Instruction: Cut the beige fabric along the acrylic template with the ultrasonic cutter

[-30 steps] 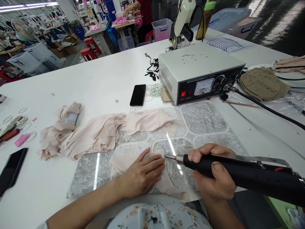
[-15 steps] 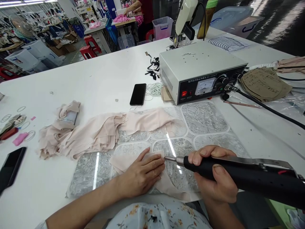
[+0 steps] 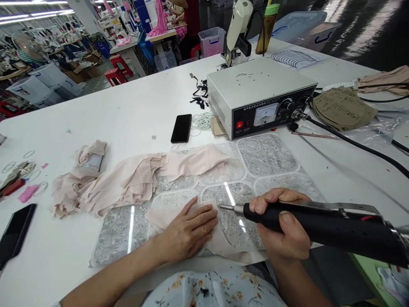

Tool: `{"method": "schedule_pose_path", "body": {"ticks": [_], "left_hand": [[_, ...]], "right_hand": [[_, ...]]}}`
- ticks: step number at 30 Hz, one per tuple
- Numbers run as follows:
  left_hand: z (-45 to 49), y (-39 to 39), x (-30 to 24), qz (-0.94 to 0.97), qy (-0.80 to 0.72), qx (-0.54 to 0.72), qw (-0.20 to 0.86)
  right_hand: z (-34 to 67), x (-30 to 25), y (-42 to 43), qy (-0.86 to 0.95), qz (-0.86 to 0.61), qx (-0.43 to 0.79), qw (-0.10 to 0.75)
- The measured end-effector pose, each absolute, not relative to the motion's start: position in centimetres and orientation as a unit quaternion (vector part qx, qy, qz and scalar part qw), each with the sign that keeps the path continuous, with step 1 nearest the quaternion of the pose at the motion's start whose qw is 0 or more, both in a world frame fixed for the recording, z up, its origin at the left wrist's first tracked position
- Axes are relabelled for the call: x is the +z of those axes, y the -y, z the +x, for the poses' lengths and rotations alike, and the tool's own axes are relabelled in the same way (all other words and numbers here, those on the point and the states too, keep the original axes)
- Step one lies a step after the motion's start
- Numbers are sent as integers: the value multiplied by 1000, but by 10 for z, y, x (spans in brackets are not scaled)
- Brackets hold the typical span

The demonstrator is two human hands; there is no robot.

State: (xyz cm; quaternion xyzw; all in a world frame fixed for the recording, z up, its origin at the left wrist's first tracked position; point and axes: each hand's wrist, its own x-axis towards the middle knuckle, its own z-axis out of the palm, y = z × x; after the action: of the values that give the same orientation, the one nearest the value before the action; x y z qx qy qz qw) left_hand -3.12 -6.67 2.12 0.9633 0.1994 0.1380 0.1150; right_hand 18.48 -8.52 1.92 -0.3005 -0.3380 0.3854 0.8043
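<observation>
My left hand (image 3: 188,232) lies flat, fingers together, pressing a small beige fabric piece (image 3: 220,243) onto a glossy patterned glass sheet (image 3: 271,160). My right hand (image 3: 284,228) is wrapped round a black hand-held cutting tool (image 3: 319,228). The tool's thin metal tip (image 3: 223,207) touches the fabric edge just beside my left fingertips. A cable runs from the tool's side toward the white control box (image 3: 258,96) with a dial and red switch. A heap of beige fabric pieces (image 3: 128,181) lies beyond my left hand.
A black phone (image 3: 180,128) and white elastic rings (image 3: 204,121) lie left of the box. Another phone (image 3: 14,232) sits at the left edge near pink and red bits (image 3: 27,192). Brown paper patterns (image 3: 341,108) lie right. A person works at a far table.
The view shifted slightly; both hands and the tool stay in place, the tip still at the fabric edge by my left fingers.
</observation>
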Motion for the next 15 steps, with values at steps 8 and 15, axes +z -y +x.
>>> {"method": "schedule_pose_path", "body": {"ticks": [8, 15], "left_hand": [[-35, 66, 22, 972, -182, 118, 85], [-34, 71, 23, 972, -185, 116, 86]], "right_hand": [[175, 15, 80, 382, -291, 391, 785], [176, 13, 81, 364, -297, 380, 797]]}}
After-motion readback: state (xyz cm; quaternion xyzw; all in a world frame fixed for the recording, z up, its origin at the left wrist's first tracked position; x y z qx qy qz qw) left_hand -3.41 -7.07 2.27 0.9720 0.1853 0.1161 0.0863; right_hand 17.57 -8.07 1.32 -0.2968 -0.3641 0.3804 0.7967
